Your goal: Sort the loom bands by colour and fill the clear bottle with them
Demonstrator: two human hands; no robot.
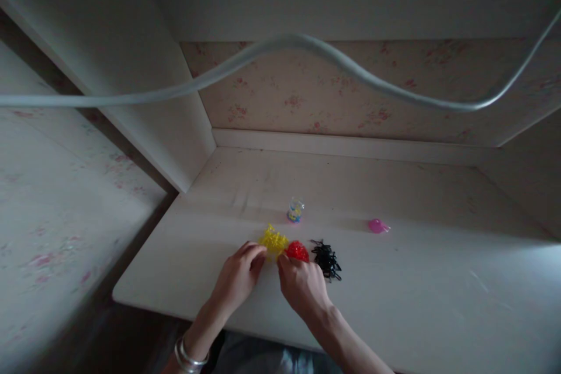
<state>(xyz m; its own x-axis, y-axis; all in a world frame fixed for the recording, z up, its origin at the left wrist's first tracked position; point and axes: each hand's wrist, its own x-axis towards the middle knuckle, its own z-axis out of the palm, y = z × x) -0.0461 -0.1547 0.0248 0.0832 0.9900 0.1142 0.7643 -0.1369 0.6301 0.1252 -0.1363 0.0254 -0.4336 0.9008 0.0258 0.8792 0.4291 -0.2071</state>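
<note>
A loose heap of small yellow elastic bands (273, 239) lies on the white desktop. Beside it is a red heap (297, 250), partly covered by my right hand (304, 286). A tangle of thin black bands (326, 260) lies to the right of that hand. My left hand (240, 272) is at the yellow heap's left edge, thumb and fingers closed together. The fingers of my right hand are pinched at the gap between the yellow and red heaps. Whatever either hand holds is too small or hidden to name.
Behind the heaps stands a small clear container (295, 210) with coloured bits inside. A shiny pink object (377, 226) lies farther right. A white cable (289, 42) crosses the view above the desk (421, 286). A side panel (175, 128) rises at the left.
</note>
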